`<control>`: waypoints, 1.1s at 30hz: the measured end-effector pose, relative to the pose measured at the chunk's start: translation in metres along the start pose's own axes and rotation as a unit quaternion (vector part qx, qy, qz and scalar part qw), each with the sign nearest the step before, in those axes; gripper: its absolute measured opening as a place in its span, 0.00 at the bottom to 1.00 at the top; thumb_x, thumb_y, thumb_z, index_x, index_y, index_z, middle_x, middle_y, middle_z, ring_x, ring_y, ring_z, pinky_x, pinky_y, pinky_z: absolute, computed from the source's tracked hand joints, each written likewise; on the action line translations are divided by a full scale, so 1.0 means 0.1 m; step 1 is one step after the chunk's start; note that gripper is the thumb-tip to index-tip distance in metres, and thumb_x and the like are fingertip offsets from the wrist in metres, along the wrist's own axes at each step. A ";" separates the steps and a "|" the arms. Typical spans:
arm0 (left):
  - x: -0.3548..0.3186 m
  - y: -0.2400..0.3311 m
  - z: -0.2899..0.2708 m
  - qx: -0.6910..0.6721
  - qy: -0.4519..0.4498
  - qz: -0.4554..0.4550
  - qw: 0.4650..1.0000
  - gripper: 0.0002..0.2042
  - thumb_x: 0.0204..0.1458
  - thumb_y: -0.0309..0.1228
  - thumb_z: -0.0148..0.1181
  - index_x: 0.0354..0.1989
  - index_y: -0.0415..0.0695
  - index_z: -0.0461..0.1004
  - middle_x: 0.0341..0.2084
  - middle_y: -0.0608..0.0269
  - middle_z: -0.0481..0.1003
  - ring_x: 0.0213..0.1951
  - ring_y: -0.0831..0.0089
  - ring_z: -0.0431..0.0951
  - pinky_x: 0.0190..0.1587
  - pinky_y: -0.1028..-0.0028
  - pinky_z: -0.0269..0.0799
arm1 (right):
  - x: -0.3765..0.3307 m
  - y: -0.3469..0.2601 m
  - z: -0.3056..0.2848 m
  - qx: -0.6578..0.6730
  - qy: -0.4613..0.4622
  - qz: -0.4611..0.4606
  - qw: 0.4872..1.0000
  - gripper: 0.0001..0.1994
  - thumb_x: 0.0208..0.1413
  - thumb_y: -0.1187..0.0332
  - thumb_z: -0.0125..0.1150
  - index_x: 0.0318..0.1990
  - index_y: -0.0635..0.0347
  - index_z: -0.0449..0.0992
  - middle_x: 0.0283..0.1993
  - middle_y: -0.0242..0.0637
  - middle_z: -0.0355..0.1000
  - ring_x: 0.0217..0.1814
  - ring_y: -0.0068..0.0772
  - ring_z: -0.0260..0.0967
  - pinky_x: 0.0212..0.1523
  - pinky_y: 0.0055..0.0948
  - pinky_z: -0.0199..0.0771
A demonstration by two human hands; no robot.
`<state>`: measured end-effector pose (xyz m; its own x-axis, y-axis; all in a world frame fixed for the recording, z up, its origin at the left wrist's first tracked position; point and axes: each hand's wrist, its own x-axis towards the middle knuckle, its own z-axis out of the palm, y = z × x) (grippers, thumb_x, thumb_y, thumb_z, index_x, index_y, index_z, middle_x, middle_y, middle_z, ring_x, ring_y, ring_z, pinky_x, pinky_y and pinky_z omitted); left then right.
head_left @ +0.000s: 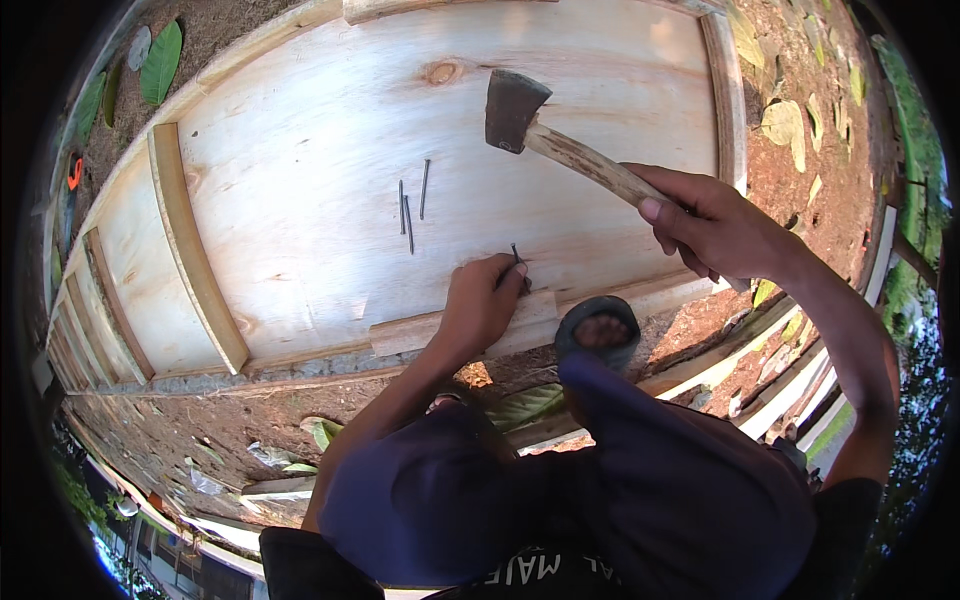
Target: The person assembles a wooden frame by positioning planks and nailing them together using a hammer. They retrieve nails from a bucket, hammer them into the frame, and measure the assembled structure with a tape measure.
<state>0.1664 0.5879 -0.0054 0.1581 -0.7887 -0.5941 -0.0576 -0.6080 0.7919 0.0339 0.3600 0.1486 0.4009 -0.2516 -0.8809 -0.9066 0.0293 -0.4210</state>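
Head view: one panel [320, 150], wood-edged. Left hand [483, 300], fingers pinched on a nail [516, 252] near the lower edge, forearm crossing that edge. Right hand [710, 225], closed round an axe [580, 160], held over the panel. Loose nails [424, 190], three. Slats [196, 250], crosswise, left. Foot [600, 335], crowding the lower edge. Leaves [160, 62], on soil.

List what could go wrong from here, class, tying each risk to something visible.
If swung, the hatchet in the right hand could miss the nail and strike the left hand holding it. A stray swing might also hit the nearby foot. The three loose nails could roll if the panel is jarred.
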 end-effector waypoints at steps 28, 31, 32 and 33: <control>-0.06 0.00 0.14 0.100 0.050 0.049 0.993 0.12 0.61 0.31 0.54 0.33 0.34 0.79 0.27 0.44 0.79 0.34 0.45 0.80 0.42 0.54 0.72 | 0.02 -0.38 -0.01 -0.360 -0.041 -0.063 0.930 0.24 0.72 0.54 0.46 0.29 0.68 0.70 0.22 0.48 0.66 0.27 0.49 0.68 0.35 0.47 0.69; -0.05 -0.04 0.11 0.087 0.043 0.041 0.994 0.12 0.61 0.31 0.54 0.33 0.35 0.79 0.27 0.44 0.79 0.34 0.45 0.80 0.43 0.54 0.72 | 0.05 -0.46 -0.04 -0.306 0.052 -0.100 0.945 0.25 0.72 0.52 0.46 0.30 0.67 0.68 0.21 0.43 0.64 0.25 0.41 0.67 0.32 0.43 0.69; -0.05 -0.02 0.10 0.082 0.042 0.040 0.995 0.12 0.61 0.31 0.54 0.33 0.34 0.79 0.26 0.44 0.79 0.34 0.44 0.80 0.43 0.54 0.72 | 0.06 -0.45 -0.03 -0.288 0.066 -0.107 0.949 0.25 0.72 0.52 0.46 0.30 0.67 0.68 0.22 0.42 0.64 0.24 0.38 0.67 0.31 0.42 0.69; -0.06 -0.01 0.10 0.077 0.041 0.040 0.995 0.12 0.61 0.31 0.54 0.33 0.34 0.79 0.26 0.44 0.79 0.34 0.44 0.80 0.43 0.54 0.72 | 0.07 -0.43 -0.03 -0.270 0.080 -0.114 0.953 0.25 0.72 0.52 0.46 0.30 0.67 0.68 0.22 0.41 0.64 0.24 0.36 0.67 0.30 0.41 0.69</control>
<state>0.1560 0.5919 -0.0043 0.2270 -0.8284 -0.5120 -0.2219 -0.5559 0.8011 0.0754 0.3542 0.1616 0.6089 -0.3371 -0.7181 -0.7518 -0.5341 -0.3867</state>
